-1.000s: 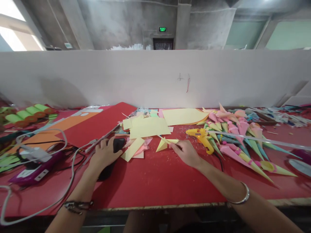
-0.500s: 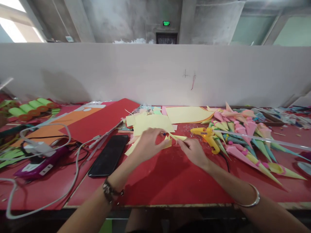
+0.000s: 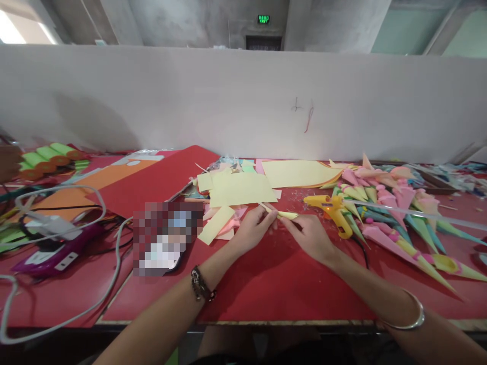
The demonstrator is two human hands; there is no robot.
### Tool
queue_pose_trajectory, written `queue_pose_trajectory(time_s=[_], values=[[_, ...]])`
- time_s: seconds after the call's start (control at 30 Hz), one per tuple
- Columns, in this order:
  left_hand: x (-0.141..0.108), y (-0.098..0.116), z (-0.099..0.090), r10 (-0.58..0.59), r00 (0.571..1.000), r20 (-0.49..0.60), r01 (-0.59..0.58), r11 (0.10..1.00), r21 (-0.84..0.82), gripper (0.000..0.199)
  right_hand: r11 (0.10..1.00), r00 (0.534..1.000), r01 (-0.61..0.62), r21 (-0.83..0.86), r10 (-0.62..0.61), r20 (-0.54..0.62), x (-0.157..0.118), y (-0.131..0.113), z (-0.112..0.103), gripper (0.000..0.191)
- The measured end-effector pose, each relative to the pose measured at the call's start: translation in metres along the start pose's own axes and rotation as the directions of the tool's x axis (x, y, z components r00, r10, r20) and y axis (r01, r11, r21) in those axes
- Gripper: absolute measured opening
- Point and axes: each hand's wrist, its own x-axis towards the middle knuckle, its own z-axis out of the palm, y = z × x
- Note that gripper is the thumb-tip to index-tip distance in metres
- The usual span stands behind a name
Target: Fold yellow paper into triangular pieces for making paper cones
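Between my two hands is a narrow roll of pale yellow paper [image 3: 286, 215], held above the red table. My left hand [image 3: 254, 227] pinches its left end between thumb and fingers. The fingers of my right hand [image 3: 307, 234] are closed on its right end. Just behind them lies a larger pale yellow sheet [image 3: 243, 189], with a smaller yellow piece [image 3: 216, 225] and pink scraps near my left hand. Right of my right hand rests a yellow glue gun [image 3: 335, 210] with a long clear glue stick in it.
Several pink, yellow and green paper cones [image 3: 403, 238] pile up at the right. To the left lie a phone [image 3: 167, 243], its screen blurred out, a purple power strip [image 3: 57, 253] with white cables, and a red sheet [image 3: 152, 182]. A pale partition [image 3: 213, 101] stands behind the table.
My left hand has come in from above the small yellow paper to grip the roll beside my right hand. The phone's dark screen now shows lit, blurred colours. The view has tilted down slightly.
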Motion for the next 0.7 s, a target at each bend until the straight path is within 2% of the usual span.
queue_pose_trajectory(time_s=[0.17, 0.37, 0.7], values=[[-0.0008, -0.0024, 0.0026, 0.049, 0.999, 0.008, -0.049, 0.998, -0.033, 0.026, 0.996, 0.999, -0.037, 0.082, 0.036, 0.007, 0.0008, 0.0009, 0.0006, 0.04], [-0.0026, -0.0021, 0.0046, 0.049, 0.999, -0.008, -0.049, 0.998, -0.039, 0.024, 0.972, 0.993, -0.116, 0.206, 0.109, 0.046, 0.0017, 0.0003, 0.0022, 0.044], [-0.0044, -0.0066, 0.0072, 0.011, 1.0, -0.015, -0.013, 0.996, -0.093, 0.021, 0.964, 0.99, -0.136, 0.229, 0.123, 0.07, -0.0003, 0.0006, -0.001, 0.043]])
